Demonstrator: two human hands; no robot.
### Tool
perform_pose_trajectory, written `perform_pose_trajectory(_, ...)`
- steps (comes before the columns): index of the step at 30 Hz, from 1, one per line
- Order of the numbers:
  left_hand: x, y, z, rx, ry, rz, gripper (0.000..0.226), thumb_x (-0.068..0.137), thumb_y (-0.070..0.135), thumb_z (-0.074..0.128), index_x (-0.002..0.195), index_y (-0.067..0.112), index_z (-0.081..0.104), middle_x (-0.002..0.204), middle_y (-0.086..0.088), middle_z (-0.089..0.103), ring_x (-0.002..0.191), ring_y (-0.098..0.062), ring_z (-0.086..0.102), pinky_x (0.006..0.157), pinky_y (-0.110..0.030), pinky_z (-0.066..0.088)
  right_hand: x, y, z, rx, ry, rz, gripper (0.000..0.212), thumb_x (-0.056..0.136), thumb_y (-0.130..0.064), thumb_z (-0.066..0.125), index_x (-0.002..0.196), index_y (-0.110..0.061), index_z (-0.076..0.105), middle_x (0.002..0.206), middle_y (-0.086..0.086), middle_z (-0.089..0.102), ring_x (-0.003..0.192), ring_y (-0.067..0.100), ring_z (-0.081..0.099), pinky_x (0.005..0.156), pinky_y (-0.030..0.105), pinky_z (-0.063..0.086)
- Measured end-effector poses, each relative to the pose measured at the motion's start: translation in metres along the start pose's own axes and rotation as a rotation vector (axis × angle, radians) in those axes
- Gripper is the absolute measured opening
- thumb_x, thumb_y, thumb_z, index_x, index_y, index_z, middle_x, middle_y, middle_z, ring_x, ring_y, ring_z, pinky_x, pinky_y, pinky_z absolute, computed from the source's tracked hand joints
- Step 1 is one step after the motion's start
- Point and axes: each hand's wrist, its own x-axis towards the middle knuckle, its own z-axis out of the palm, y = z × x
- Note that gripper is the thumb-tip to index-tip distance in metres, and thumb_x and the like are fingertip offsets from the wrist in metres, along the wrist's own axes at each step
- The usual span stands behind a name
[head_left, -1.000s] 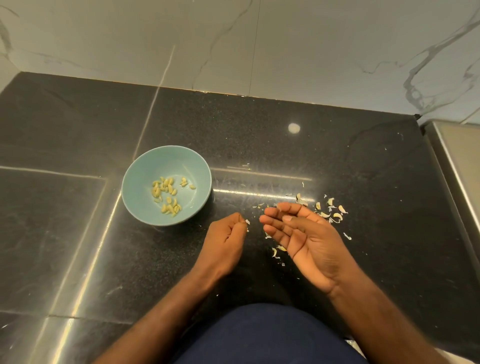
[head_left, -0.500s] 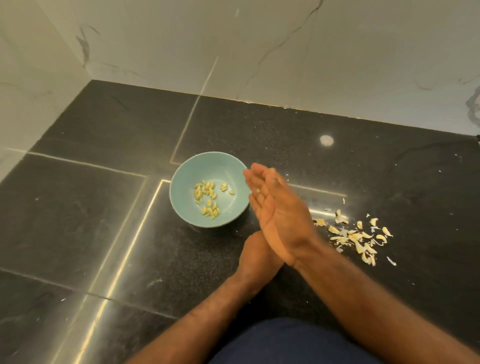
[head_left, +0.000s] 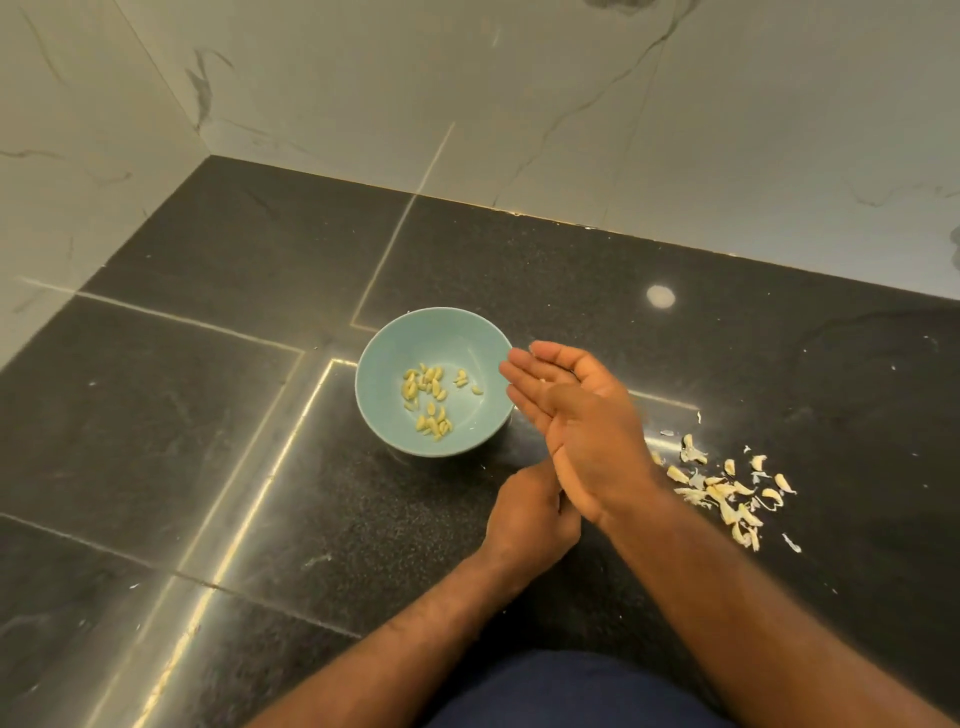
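A teal bowl (head_left: 372, 364) stands on the black stone counter (head_left: 208, 415) and holds several pale yellow-green seeds (head_left: 428, 397). My right hand (head_left: 576, 415) hovers at the bowl's right rim, palm up and tilted toward the bowl, fingers straight and together. A tiny pale speck shows in its palm. My left hand (head_left: 524, 514) sits lower, just under the right wrist, with its fingers curled in; its fingertips are hidden, so I cannot tell if it holds anything. A heap of pale husks (head_left: 727, 488) lies on the counter to the right.
White marble walls (head_left: 571, 104) close the counter at the back and on the left, forming a corner. Bright reflections streak the counter left of the bowl. My dark blue clothing (head_left: 571, 696) is at the bottom edge.
My right hand swung from the husk heap to the bowl's right rim and has tipped more palm-up. My left hand stayed curled near my body. The view shifted left.
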Motion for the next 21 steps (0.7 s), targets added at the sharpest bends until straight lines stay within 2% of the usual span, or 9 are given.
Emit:
perform_pose_trajectory(3, 0.0, -0.002, 0.0, 0.004, -0.008, -0.002, 0.027, 0.09, 0.016, 0.058, 0.064, 0.015, 0.05, 0.058, -0.001, 0.054, 0.054, -0.016, 0.052, 0.051, -0.042, 0.044, 0.006, -0.004, 0.017, -0.386, -0.169, -0.12, 0.053, 0.091, 0.019, 0.041, 0.127, -0.015, 0.058, 0.126, -0.004, 0.068, 0.124, 0.003, 0.059, 0.1, 0.02, 0.049)
perform_pose_trajectory(6, -0.001, 0.003, -0.005, -0.006, 0.003, 0.039, 0.032, 0.092, 0.013, 0.054, 0.064, 0.024, 0.043, 0.056, 0.007, 0.046, 0.05, -0.01, 0.043, 0.049, -0.027, 0.031, 0.012, -0.01, 0.017, -0.328, -0.134, -0.114, 0.05, 0.09, 0.016, 0.045, 0.122, -0.019, 0.061, 0.126, -0.002, 0.068, 0.122, 0.005, 0.06, 0.098, 0.025, 0.049)
perform_pose_trajectory(8, -0.002, 0.005, -0.007, -0.044, 0.026, 0.064, 0.023, 0.094, 0.014, 0.052, 0.073, 0.024, 0.048, 0.063, 0.011, 0.05, 0.055, -0.005, 0.046, 0.053, -0.02, 0.032, 0.012, -0.015, 0.004, -0.183, -0.055, -0.082, 0.028, 0.097, 0.001, 0.052, 0.117, -0.015, 0.063, 0.116, 0.002, 0.072, 0.109, 0.013, 0.068, 0.092, 0.031, 0.055)
perform_pose_trajectory(10, -0.003, 0.005, -0.009, -0.08, 0.029, 0.077, 0.013, 0.095, 0.017, 0.051, 0.086, 0.022, 0.059, 0.071, 0.013, 0.056, 0.063, -0.002, 0.052, 0.059, -0.019, 0.04, 0.005, -0.017, -0.018, -0.101, 0.029, -0.054, 0.011, 0.1, -0.015, 0.056, 0.103, -0.01, 0.066, 0.095, 0.005, 0.074, 0.087, 0.018, 0.072, 0.079, 0.034, 0.056)
perform_pose_trajectory(13, -0.004, 0.004, -0.01, -0.117, -0.01, 0.09, 0.018, 0.094, 0.025, 0.048, 0.098, 0.021, 0.065, 0.077, 0.008, 0.064, 0.067, -0.008, 0.058, 0.064, -0.031, 0.051, -0.016, -0.012, -0.063, -0.23, 0.162, -0.081, 0.025, 0.099, -0.027, 0.059, 0.08, -0.011, 0.062, 0.067, 0.002, 0.061, 0.062, 0.016, 0.057, 0.066, 0.035, 0.049)
perform_pose_trajectory(15, -0.005, 0.005, -0.011, -0.131, -0.034, 0.105, 0.019, 0.093, 0.029, 0.046, 0.095, 0.024, 0.064, 0.073, 0.009, 0.062, 0.065, -0.009, 0.058, 0.063, -0.027, 0.05, -0.032, -0.001, -0.091, -0.443, 0.185, -0.088, 0.027, 0.095, -0.031, 0.063, 0.078, -0.01, 0.059, 0.067, 0.004, 0.061, 0.06, 0.017, 0.056, 0.063, 0.036, 0.048)
perform_pose_trajectory(17, -0.004, 0.006, -0.009, -0.129, -0.033, 0.107, 0.017, 0.095, 0.028, 0.048, 0.096, 0.025, 0.065, 0.073, 0.009, 0.063, 0.067, -0.009, 0.06, 0.064, -0.027, 0.05, -0.048, 0.01, -0.114, -0.651, 0.141, 0.006, 0.011, 0.091, -0.02, 0.071, 0.093, -0.018, 0.06, 0.086, 0.003, 0.068, 0.071, 0.015, 0.064, 0.067, 0.033, 0.052)
perform_pose_trajectory(18, -0.004, 0.005, -0.01, -0.126, -0.024, 0.104, 0.015, 0.097, 0.028, 0.051, 0.098, 0.025, 0.066, 0.074, 0.008, 0.065, 0.068, -0.009, 0.061, 0.065, -0.028, 0.052, -0.054, 0.014, -0.123, -0.702, 0.141, 0.058, 0.021, 0.089, -0.011, 0.072, 0.099, -0.024, 0.058, 0.093, 0.003, 0.068, 0.077, 0.016, 0.066, 0.069, 0.033, 0.053)
perform_pose_trajectory(21, 0.0, 0.009, -0.005, -0.189, 0.0, 0.083, 0.008, 0.099, 0.026, 0.058, 0.1, 0.025, 0.066, 0.075, 0.006, 0.065, 0.069, -0.007, 0.063, 0.066, -0.026, 0.054, -0.071, 0.017, -0.154, -0.749, 0.429, -0.062, 0.028, 0.086, -0.002, 0.071, 0.077, -0.022, 0.054, 0.076, 0.016, 0.061, 0.066, 0.026, 0.058, 0.064, 0.046, 0.051)
